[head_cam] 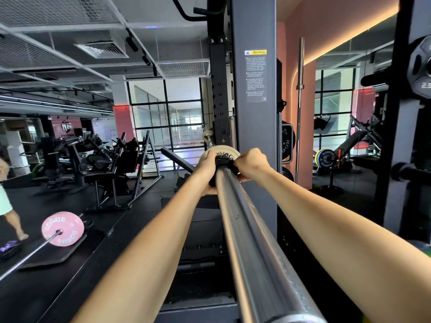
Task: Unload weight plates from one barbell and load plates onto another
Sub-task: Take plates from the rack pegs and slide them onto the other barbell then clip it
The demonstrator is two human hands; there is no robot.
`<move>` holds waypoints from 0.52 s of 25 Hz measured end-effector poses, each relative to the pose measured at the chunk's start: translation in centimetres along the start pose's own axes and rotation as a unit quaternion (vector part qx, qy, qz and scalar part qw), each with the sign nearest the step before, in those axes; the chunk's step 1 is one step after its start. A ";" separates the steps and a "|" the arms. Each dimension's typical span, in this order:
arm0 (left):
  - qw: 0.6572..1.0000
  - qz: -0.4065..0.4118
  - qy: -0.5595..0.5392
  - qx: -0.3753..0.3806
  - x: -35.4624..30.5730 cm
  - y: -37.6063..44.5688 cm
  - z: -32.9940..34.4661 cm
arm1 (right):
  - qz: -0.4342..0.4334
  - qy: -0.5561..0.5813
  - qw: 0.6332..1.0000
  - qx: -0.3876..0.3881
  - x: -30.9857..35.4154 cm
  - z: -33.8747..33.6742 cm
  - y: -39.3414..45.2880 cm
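Hands meet at the far end of the bar's sleeve [242, 229], which runs away from the camera toward a pale plate [222, 153] seated against the rack post [254, 127]. The left hand [206, 167] and the right hand [250, 164] both have their fingers curled around a black collar [224, 164] sitting just in front of that plate. The step looks like freeing the collar so the plate can slide off. It calls for releasing the clamp fully, then drawing it straight back along the sleeve without twisting, keeping the bar steady on the rack. On the floor to the left lies a second bar [28, 255] carrying a pink plate [62, 228], probably the one to be loaded.
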State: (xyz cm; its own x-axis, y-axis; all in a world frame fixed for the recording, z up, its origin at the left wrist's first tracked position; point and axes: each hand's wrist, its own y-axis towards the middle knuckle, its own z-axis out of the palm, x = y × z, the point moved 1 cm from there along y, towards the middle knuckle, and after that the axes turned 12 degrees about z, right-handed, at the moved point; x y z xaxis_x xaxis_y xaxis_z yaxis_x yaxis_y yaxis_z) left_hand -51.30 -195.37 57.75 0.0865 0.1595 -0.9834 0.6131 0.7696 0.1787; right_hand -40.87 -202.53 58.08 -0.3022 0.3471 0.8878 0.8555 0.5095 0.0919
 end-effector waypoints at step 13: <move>0.996 0.010 0.094 0.006 -0.1 -1.6 -0.9 | -0.078 -0.031 0.994 0.066 -1.8 -0.8 -1.4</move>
State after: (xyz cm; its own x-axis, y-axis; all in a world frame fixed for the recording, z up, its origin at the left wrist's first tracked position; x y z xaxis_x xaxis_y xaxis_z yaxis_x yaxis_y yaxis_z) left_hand -53.00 -196.04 57.58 -0.0496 0.2880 -0.9564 0.6229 0.7575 0.1957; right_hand -41.13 -204.51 56.72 -0.4559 0.3016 0.8374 0.7343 0.6592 0.1624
